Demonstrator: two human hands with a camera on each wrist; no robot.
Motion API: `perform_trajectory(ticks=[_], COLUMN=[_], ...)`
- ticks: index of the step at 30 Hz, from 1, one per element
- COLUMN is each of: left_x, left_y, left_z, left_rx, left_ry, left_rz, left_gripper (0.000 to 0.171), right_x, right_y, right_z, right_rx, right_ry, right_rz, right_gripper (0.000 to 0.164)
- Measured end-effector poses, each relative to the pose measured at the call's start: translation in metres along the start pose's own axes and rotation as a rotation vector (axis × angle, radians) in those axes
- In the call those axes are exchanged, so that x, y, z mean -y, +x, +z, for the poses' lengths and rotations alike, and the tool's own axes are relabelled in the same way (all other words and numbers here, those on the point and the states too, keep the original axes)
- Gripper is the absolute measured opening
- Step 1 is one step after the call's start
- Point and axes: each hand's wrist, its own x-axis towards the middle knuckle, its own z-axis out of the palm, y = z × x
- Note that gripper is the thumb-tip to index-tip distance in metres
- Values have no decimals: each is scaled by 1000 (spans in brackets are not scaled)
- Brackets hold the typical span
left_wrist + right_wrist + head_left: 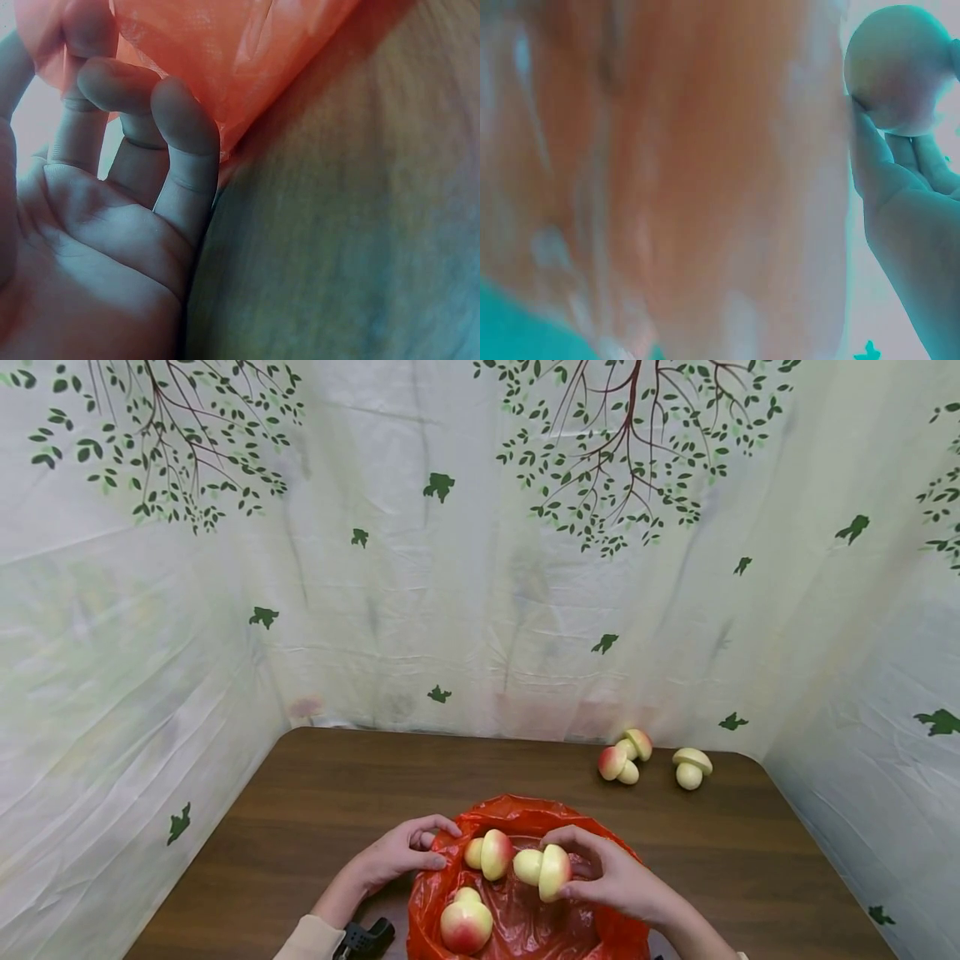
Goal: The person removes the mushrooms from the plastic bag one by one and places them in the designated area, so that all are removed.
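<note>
An open red plastic bag (525, 806) sits at the front middle of the table. My left hand (405, 852) pinches its left rim between thumb and fingers; in the left wrist view the bent fingers (184, 120) lie against the red plastic (225, 60). Over the bag's mouth, my right hand (607, 872) grips a toy mushroom (553, 872) by its cap, its pale stem pointing left. That mushroom's rounded cap (900, 71) also shows in the right wrist view. Two more mushrooms, one farther back (495, 855) and one nearer (467, 924), lie inside the bag, yellow with red-tinged caps.
Three more mushrooms stand at the table's back right: two close together (617, 763) and one apart (691, 768). The brown wooden table (352, 768) meets a leaf-patterned white curtain (480, 610) behind. A black strap device (366, 937) is by my left wrist.
</note>
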Motion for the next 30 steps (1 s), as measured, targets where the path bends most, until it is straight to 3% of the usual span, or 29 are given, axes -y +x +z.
perform_trajectory(ticks=[11, 17, 23, 30], left_x=[1, 1, 2, 2], left_y=[-1, 0, 0, 0], left_z=[0, 0, 1, 1], left_rx=[5, 12, 12, 14], left_ry=[4, -4, -9, -8], left_rz=[17, 35, 38, 39], left_gripper=[45, 46, 47, 47], right_x=[13, 11, 5, -6], right_y=[-10, -11, -12, -16], right_z=[-28, -38, -53, -79], right_rx=[-151, -243, -370, -535], right_ry=[9, 47, 10, -49], right_rz=[-42, -44, -67, 2], right_gripper=[57, 58, 60, 60])
